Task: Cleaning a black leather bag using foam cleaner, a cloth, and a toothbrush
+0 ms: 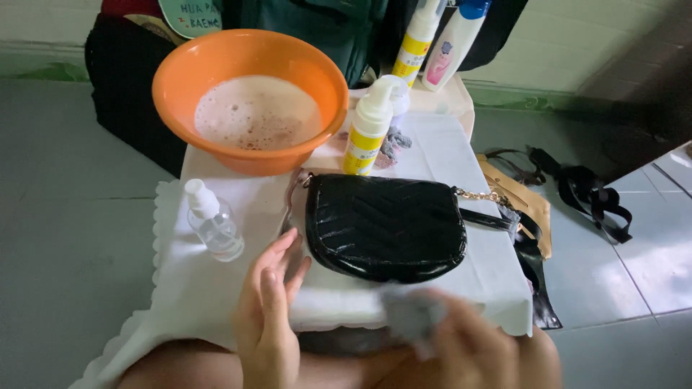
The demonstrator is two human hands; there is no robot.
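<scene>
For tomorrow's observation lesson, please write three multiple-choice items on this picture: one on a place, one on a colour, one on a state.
1. Where does the small clear spray bottle lie?
A. left of the black purse
B. inside the bowl
C. on the floor

2. What colour is the bowl?
A. blue
B. orange
C. white

3. What does the right hand hold?
A. nothing
B. a pump bottle
C. a grey cloth

Answers: 1 A, it rests on the white cloth beside the purse, near the left hand. 2 B, its rim and wall are orange, with foamy water inside. 3 C, blurred fingers grip the cloth below the purse.
</scene>
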